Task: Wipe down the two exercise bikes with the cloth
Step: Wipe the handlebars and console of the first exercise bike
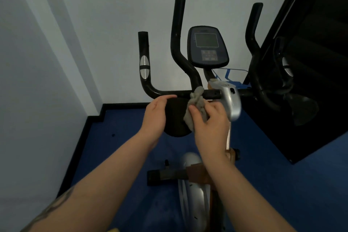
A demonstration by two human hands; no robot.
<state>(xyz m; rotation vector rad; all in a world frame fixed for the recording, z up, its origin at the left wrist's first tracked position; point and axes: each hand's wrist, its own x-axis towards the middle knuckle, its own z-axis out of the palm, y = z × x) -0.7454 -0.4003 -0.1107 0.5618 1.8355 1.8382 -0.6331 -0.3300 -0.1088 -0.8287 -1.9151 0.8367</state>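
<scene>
An exercise bike stands in front of me, with black handlebars [177, 47], a dark blue console [207, 47] and a silver body [192, 194] low down. My right hand [209, 120] grips a crumpled grey cloth [196, 100] that touches the horizontal handlebar bar beside the silver stem cover [231, 100]. My left hand [156, 117] rests with relaxed fingers on the edge of a black rounded pad [175, 118] below the bar. Only one bike is in view.
A white wall rises behind the bike, with a corner at the left. Blue carpet [113, 147] with black skirting covers the floor. A dark mirrored panel [310, 62] stands at the right, close to the right handlebar, and reflects the bike.
</scene>
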